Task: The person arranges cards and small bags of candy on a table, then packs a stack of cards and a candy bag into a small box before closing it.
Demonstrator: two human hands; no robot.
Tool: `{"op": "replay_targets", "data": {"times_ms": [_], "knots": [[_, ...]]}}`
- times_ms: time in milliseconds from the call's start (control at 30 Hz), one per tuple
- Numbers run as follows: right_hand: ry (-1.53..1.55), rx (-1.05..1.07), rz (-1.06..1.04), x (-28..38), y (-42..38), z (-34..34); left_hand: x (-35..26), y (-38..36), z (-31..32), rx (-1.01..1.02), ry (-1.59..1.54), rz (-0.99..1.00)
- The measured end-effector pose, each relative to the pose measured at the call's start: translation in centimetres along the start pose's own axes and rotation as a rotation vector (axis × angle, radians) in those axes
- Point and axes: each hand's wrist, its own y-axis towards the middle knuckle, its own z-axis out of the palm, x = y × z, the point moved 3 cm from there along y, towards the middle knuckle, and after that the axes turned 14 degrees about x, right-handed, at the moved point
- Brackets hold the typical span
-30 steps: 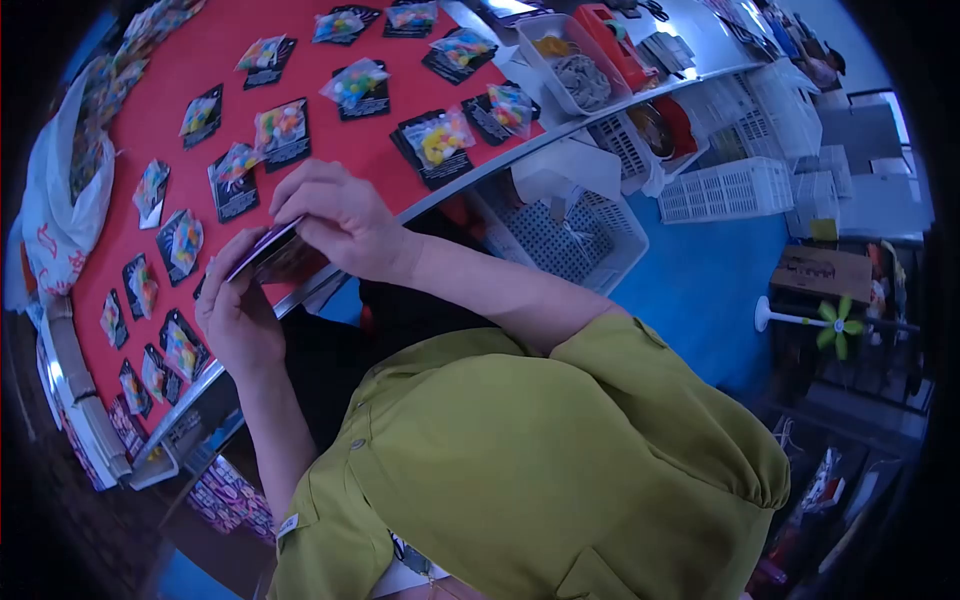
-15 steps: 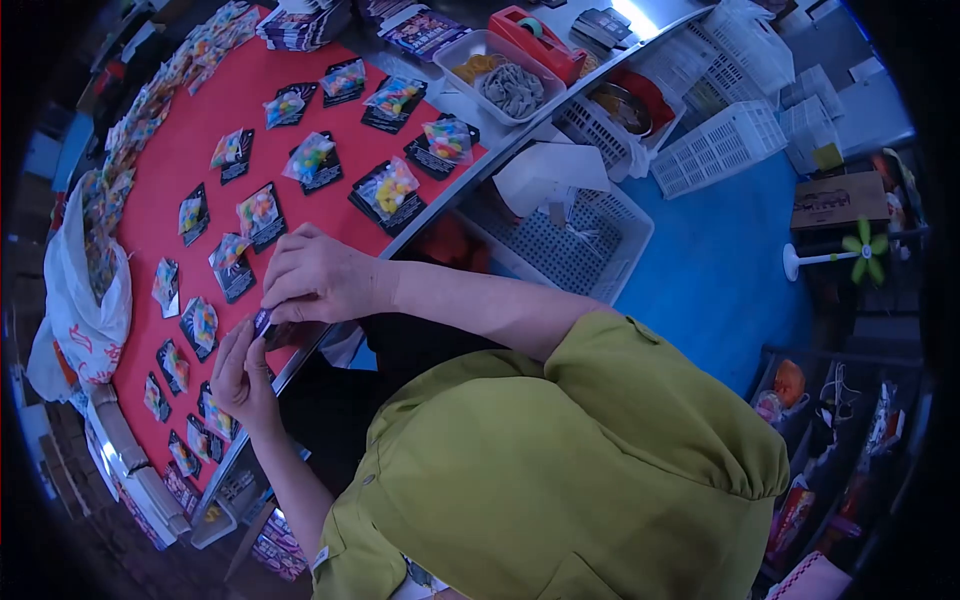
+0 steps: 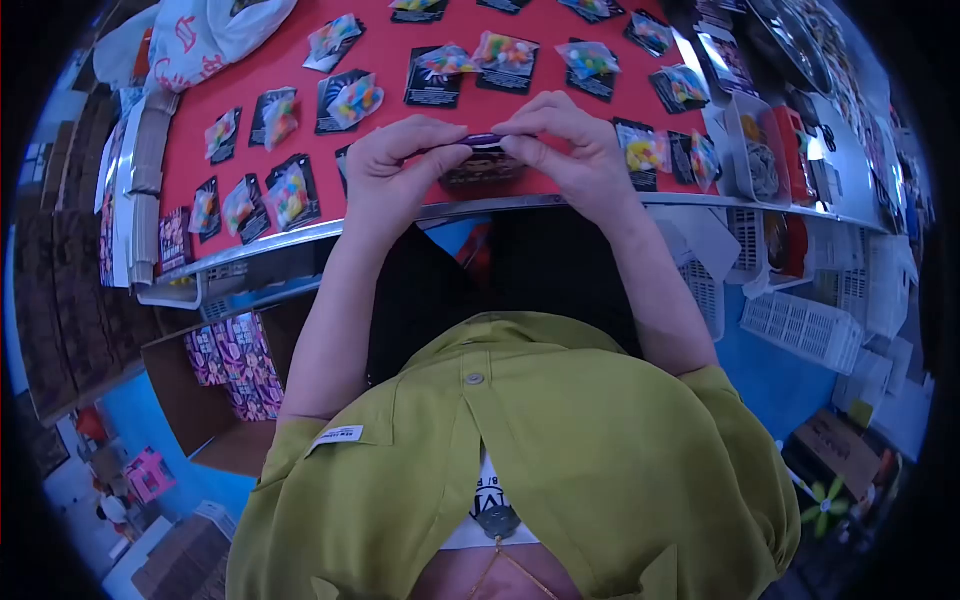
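Head view: you've brought the dark card packet (image 3: 483, 160) squarely before you at the table (image 3: 300, 60) edge. Left hand (image 3: 385, 170) and right hand (image 3: 575, 150) fingers now pinch its top edge from both ends.

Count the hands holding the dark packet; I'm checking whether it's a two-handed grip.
2. The left hand pinches the left end of the dark packet and the right hand its right end, above the red table's near edge. No other hand shows.

olive-green short-sleeved shirt (image 3: 560, 440), button at placket, white label on left sleeve, bare forearms.
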Motion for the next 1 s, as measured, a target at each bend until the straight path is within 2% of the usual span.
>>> {"op": "replay_targets", "data": {"times_ms": [33, 100, 167, 267, 333, 400, 467, 533, 600, 667, 767, 833, 900, 933, 1000], "knots": [[0.008, 0.014, -0.005, 0.2, 0.2, 0.0, 0.1, 0.1, 0.0, 0.018, -0.042, -0.011], [-0.340, -0.002, -0.041, 1.0, -0.1, -0.1, 0.2, 0.1, 0.2, 0.026, -0.088, -0.022], [-0.443, 0.010, -0.088, 1.3, -0.7, -0.1, -1.0, -0.5, 0.4, 0.059, 0.500, 0.336], [-0.689, 0.024, -0.155, 2.0, -1.2, 0.3, 0.1, -1.2, 0.6, 0.033, 0.665, 0.508], [-0.696, -0.013, -0.230, 0.8, -1.2, 0.8, 0.1, -1.3, 0.8, 0.027, 0.670, 0.493], [-0.656, -0.032, -0.241, 1.1, -0.4, 1.0, -0.3, -1.5, 1.3, -0.018, 0.717, 0.380], [-0.506, -0.085, -0.167, 1.0, 0.0, 1.2, -0.4, -1.8, 2.3, -0.158, 0.777, 0.285], [-0.492, -0.100, -0.171, 1.5, 0.6, 1.7, -1.5, -2.2, 2.8, -0.231, 0.574, 0.251], [-0.515, -0.121, -0.125, 2.8, 1.6, 2.4, -2.1, -2.1, 3.2, -0.214, 0.649, 0.182], [-0.560, -0.121, -0.196, 5.2, 3.4, 3.8, -2.5, -2.0, 2.4, -0.459, 0.733, 0.237], [-0.552, -0.101, -0.248, 6.2, 3.8, 4.8, -4.3, -3.3, -4.6, -0.419, 1.032, 0.272], [-0.500, -0.078, -0.232, 5.7, 2.9, 4.5, -4.4, -5.1, -11.9, -0.602, 1.196, 0.175], [-0.541, -0.049, -0.100, 3.7, 1.6, 3.4, -1.7, -8.2, -20.8, -0.730, 1.330, 0.068], [-0.540, -0.053, -0.089, 2.9, 1.0, 3.0, -0.8, -9.9, -23.8, -0.719, 1.326, 0.069], [-0.397, -0.155, 0.081, 1.2, 0.0, 2.3, 1.2, -12.5, -29.1, -0.628, 1.371, -0.168]]}}
